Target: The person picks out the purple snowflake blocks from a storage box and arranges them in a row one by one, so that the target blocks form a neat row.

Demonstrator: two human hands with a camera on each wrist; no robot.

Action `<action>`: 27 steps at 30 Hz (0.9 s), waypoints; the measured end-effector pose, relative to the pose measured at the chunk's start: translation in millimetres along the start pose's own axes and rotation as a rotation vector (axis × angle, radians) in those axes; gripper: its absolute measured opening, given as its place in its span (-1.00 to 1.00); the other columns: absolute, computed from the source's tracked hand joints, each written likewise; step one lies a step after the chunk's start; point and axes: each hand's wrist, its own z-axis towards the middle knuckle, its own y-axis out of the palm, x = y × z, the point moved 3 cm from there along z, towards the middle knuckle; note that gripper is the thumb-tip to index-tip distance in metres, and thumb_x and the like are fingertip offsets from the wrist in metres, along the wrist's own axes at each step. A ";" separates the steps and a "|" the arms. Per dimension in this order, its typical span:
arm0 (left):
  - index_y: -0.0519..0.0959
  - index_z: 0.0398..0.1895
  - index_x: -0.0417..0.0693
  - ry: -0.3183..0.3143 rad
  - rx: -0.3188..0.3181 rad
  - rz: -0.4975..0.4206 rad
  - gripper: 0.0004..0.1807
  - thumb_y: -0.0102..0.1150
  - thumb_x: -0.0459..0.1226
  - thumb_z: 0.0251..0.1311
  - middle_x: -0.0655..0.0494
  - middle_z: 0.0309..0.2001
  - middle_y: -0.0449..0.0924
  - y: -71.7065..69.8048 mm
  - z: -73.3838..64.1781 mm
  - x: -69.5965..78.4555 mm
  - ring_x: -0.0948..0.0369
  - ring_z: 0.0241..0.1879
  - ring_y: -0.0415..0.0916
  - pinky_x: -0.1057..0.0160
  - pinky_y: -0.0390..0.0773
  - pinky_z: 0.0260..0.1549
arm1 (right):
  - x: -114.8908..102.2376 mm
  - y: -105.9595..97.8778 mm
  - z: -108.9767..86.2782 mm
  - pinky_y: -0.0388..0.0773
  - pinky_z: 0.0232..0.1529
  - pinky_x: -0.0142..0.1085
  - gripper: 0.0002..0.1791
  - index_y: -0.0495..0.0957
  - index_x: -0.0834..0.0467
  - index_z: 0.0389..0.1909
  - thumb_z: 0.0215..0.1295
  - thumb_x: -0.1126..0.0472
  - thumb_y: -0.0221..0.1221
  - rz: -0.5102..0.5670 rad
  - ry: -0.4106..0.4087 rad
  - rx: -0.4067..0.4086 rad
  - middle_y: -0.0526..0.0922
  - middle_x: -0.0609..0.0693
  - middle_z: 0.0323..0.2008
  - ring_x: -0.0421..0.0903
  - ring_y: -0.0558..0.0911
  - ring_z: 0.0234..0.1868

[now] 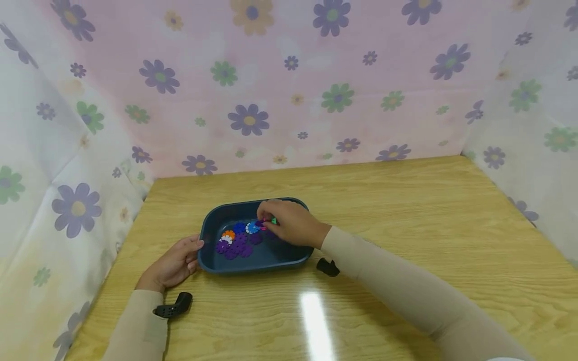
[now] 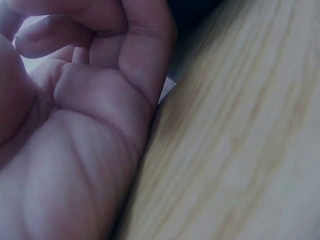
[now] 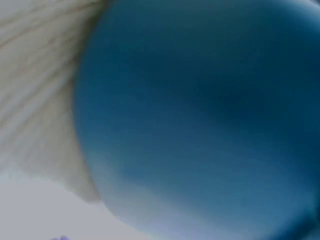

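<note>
A dark blue tray with rounded corners holds several flower-shaped plastic discs: purple, orange, white and blue. My left hand grips the tray's left end, its thumb at the rim; the left wrist view shows the curled fingers close to the tabletop. Over the right part of the tray, my right hand pinches a small purple and pink disc between thumb and fingertips. A green disc shows partly behind that hand. In the right wrist view the tray wall fills most of the picture, blurred.
The tray stands on a wood-grain table. Flower-printed cloth hangs along the back and both sides. Black wrist devices are on both forearms.
</note>
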 end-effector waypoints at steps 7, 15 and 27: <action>0.43 -0.01 -0.06 0.005 -0.002 -0.003 -0.67 -0.45 -0.33 0.61 0.36 -0.46 0.38 0.8 -0.6 -1.2 0.38 -0.55 0.15 0.38 0.13 -0.48 | 3.6 -27.6 -23.2 0.51 -0.32 -0.40 -0.84 0.53 0.08 -0.07 0.38 0.28 0.22 -0.006 -0.009 0.169 0.60 -0.09 -0.21 -0.26 0.49 -0.35; 0.44 -0.01 -0.06 0.000 0.009 0.001 -0.66 -0.45 -0.33 0.61 0.35 -0.38 0.51 0.0 -1.3 -0.7 0.42 -0.53 0.25 0.44 0.18 -0.51 | 26.3 -53.1 -58.9 0.52 -0.39 -0.37 -0.85 0.55 0.12 -0.10 0.36 0.32 0.23 0.035 0.043 0.313 0.60 -0.07 -0.26 -0.24 0.51 -0.33; 0.42 -0.05 -0.06 -0.002 0.020 0.021 -0.67 -0.47 -0.33 0.61 0.35 -0.46 0.41 0.7 -1.0 0.2 0.37 -0.56 0.16 0.35 0.10 -0.50 | 73.7 -57.5 -90.9 0.60 -0.29 -0.33 -0.91 0.51 0.14 -0.13 0.41 0.29 0.20 0.163 0.248 0.389 0.64 -0.01 -0.33 -0.16 0.58 -0.32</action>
